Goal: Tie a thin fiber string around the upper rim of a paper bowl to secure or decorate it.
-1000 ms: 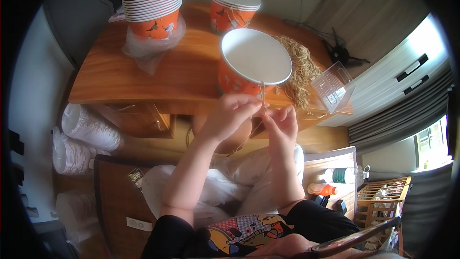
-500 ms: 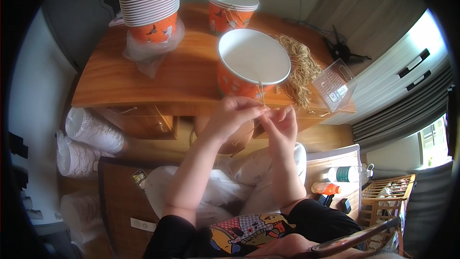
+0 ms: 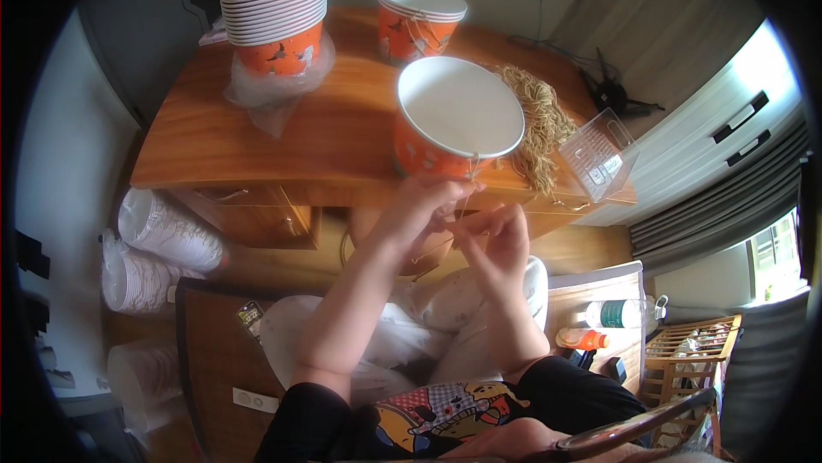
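Observation:
An orange paper bucket (image 3: 417,153) with a white inside and rim stands at the desk's front edge, tilted a little toward me. A thin tan cord (image 3: 474,168) hangs from the near side of its rim. Just below that spot, my left hand (image 3: 425,203) is closed on the cord, thumb and forefinger together. Slightly lower and to the right, my right hand (image 3: 501,244) pinches the cord too, its fingertips close under the left ones. Whether the cord is knotted or looped between them is too small to tell.
A bundle of tan cords (image 3: 539,125) lies right of the bucket, beside a clear plastic tray (image 3: 597,157). Behind stands a short stack of orange buckets (image 3: 415,35) with cord on it. A tall bucket stack (image 3: 278,47) rises at the left in plastic wrap. Wrapped white stacks (image 3: 167,227) lie below left.
My hands, close together at the fingertips before, have drawn slightly apart. The right one has moved down and a little left along the cord. The left thumb has risen toward the rim.

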`<action>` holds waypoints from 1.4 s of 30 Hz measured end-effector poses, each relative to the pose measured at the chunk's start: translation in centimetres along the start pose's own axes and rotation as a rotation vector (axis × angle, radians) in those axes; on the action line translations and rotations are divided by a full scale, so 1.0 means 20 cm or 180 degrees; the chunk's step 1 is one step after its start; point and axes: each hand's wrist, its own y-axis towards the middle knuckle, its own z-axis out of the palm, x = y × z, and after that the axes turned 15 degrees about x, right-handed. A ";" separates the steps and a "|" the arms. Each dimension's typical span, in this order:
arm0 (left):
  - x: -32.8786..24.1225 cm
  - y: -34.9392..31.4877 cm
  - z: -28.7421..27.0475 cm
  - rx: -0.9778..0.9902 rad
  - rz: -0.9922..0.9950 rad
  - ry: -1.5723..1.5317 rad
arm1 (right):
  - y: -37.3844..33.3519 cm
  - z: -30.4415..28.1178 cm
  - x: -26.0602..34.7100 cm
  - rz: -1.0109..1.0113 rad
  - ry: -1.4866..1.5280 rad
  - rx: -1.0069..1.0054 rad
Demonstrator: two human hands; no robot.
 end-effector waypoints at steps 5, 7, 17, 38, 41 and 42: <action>0.04 0.02 -0.03 0.0192 0.0101 -0.0507 | -0.03 0.02 0.00 -0.0124 -0.1126 0.0050; 0.05 0.02 -0.02 0.0062 0.0037 -0.0780 | -0.04 0.02 0.02 -0.0141 -0.1518 0.0073; 0.05 0.01 0.02 -0.0063 0.0196 -0.0837 | -0.05 0.00 0.02 -0.0618 -0.2068 0.0324; 0.04 0.02 0.00 -0.0259 0.0353 -0.0530 | -0.06 0.00 0.04 -0.0599 -0.2115 0.0310; 0.04 0.02 0.00 -0.0331 0.0317 -0.0464 | -0.06 0.00 0.04 -0.0592 -0.2147 0.0367; 0.04 0.02 0.00 -0.0354 0.0334 -0.0408 | -0.06 0.00 0.04 -0.0615 -0.2153 0.0377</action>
